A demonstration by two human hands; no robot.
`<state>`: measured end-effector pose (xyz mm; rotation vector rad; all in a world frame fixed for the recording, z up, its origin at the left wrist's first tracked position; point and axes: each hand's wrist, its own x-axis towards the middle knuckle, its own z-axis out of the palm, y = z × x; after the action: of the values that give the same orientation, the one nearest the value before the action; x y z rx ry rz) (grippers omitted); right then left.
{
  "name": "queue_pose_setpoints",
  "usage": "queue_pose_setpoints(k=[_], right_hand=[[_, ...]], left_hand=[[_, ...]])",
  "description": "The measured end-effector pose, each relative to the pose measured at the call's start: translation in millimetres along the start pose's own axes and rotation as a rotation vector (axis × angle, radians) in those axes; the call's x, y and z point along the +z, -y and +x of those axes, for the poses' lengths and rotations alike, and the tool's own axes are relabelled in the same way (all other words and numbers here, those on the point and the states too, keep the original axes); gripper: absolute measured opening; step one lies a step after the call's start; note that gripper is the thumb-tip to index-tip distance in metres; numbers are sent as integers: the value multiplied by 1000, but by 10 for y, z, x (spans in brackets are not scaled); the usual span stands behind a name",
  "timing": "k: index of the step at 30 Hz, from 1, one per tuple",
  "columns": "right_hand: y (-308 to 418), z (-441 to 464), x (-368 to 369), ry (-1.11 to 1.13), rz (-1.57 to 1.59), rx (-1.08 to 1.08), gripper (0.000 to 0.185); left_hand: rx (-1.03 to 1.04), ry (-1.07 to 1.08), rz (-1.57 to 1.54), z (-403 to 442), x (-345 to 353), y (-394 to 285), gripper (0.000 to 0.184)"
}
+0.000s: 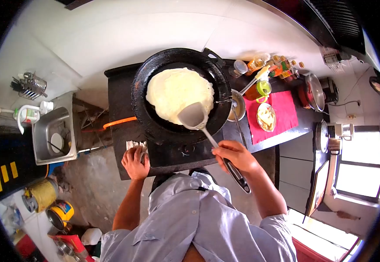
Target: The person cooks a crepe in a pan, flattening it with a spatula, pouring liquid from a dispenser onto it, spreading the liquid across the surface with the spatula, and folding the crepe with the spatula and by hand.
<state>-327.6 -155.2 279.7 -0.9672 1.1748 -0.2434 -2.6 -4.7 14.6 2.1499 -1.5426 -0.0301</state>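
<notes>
A large black wok [140, 105] sits on the dark stove counter with a pale, round, flat pancake [172, 92] inside. My right hand [237, 158] is wrapped round the handle of a metal spatula [193, 116], whose blade lies over the pancake's lower right edge. At the counter's front edge, left of the burner knob, my left hand [136, 163] rests on a crumpled whitish cloth [136, 145], its fingers bent over it. Part of the cloth is hidden under the fingers.
Right of the wok are a small pan [238, 107], a green-lidded jar [263, 87], a bowl of food [266, 118] on a red cloth [286, 109] and several bottles. An orange hose [119, 122] reaches the stove's left side. A metal sink [52, 126] stands further left.
</notes>
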Motion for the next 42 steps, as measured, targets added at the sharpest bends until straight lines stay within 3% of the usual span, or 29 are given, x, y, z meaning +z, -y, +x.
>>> queue_pose_setpoints(k=[5,8,9,12,15,16,19,22,24,26,28,30,32,38,42], right_hand=[[102,-332,-104,-138,-58,-242,25],[164,-232,-41,-69,146,-287,25],[97,-128,9,-53,190,-339,25],[77,148,191,13,238,-362,21],[-133,567,424,71,377,-431,21],[-35,478,467,48,364,-313,22],[-57,529,367,142,312,-372,25],[-193,593,34,111,28,-663,32],[-171,499,-488,-200,-270,-727,23],[-133,414,-1111,-565,-363,-866,16],[-532,863,-1972,-812,-147,-838,13],[-499,831,-2539,-1076,-98,-587,21],[-824,1249,-3129,-1228,-197,-477,39],[-1008,1847,-3525,-879,27,-316,58],[-917,1884,-3393,-772,231,-421,50]], left_hand=[[-16,120,-129,88,-162,-3,49],[12,-31,-42,194,-560,-252,51],[0,112,-19,248,-766,-381,46],[-410,445,-964,283,-1149,-955,44],[-498,758,-1399,421,-1521,-1882,54],[-543,823,-1516,425,-1551,-2129,55],[-681,719,-1561,429,-1506,-2571,35],[-715,627,-1558,326,-1479,-2685,28],[-719,581,-1515,247,-1493,-2658,21],[-771,537,-1450,143,-1541,-2679,19],[-803,498,-1431,26,-1568,-2687,20],[-852,438,-1450,-37,-1627,-2758,19],[-853,358,-1451,-90,-1615,-2813,19],[-861,216,-1498,-143,-1610,-2962,20],[-881,173,-1463,-178,-1652,-3023,21]])
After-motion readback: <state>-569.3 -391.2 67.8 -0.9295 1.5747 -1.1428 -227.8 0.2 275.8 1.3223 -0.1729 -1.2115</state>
